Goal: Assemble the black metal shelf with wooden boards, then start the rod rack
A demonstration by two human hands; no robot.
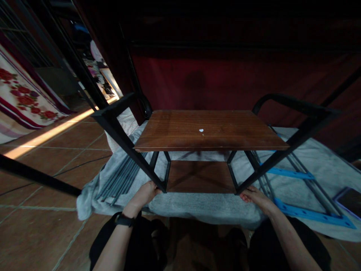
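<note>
You have the shelf (214,141) between your hands, just behind the middle of the front edge of the grey cloth (205,205); whether it rests there or is slightly lifted, you cannot tell. Your left hand (146,194) has its grip closed on the lower left corner of the black frame, your right hand (253,195) on the lower right one. The upper board (225,130) bears a small white mark. Near the cloth's left edge lie grey rods (122,178); toward its right edge, blue brackets (313,215) with tubes, then a phone (350,201).
</note>
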